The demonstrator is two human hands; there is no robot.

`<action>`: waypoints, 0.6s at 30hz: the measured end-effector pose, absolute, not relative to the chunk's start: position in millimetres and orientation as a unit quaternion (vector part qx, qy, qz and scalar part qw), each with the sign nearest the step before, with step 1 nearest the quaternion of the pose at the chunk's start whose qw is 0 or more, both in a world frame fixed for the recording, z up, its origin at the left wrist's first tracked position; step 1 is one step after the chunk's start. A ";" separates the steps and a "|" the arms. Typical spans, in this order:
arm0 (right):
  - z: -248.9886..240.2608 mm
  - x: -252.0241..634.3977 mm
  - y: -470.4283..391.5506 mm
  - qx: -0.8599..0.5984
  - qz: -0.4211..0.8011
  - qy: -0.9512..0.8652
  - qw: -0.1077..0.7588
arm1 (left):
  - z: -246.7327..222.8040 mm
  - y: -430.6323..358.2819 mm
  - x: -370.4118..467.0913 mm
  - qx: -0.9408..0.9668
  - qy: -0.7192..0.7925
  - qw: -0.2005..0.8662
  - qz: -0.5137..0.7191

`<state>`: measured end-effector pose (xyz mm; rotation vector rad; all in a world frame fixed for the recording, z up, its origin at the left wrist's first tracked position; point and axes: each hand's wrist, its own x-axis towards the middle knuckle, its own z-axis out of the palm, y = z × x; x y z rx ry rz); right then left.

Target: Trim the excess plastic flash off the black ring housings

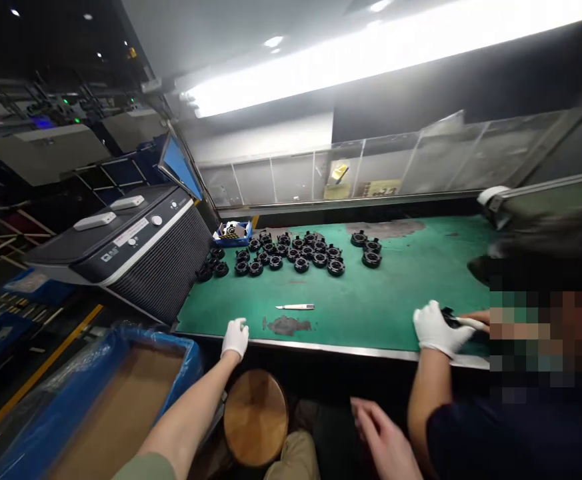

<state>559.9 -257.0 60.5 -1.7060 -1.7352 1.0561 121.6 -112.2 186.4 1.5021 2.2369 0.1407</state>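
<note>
My left hand point(235, 339), in a white glove, rests at the front edge of the green bench top point(371, 313). Its fingers are slightly bent and apart, with nothing in them. Closest to it on the bench lies a white-handled craft knife point(298, 307). My right hand point(383, 433) is bare and a little blurred. It hangs below the bench edge, fingers stretched out, holding nothing. Farther back stand many black ring-shaped parts point(301, 264) in a cluster, and a few more black ring parts point(371, 259) sit apart to the right.
At right, a co-worker's white-gloved hand point(437, 328) holds a small black part. A round wooden stool point(255, 418) stands below the bench. To the left are a plastic-lined blue bin point(185, 347) and a dark ribbed machine point(161, 260). A small blue box point(243, 239) stands at the back.
</note>
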 end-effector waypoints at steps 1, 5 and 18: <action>57.8 556.6 -212.3 -0.640 0.373 -0.626 0.245 | 185.0 -78.1 109.9 0.541 0.811 0.217 0.060; 44.9 564.7 -7.6 -0.679 0.287 -0.622 0.264 | 173.0 48.2 98.0 0.569 0.788 0.220 0.081; -15.3 613.3 201.5 -0.666 0.179 -0.714 0.120 | 115.5 241.1 170.3 0.647 0.699 0.305 0.014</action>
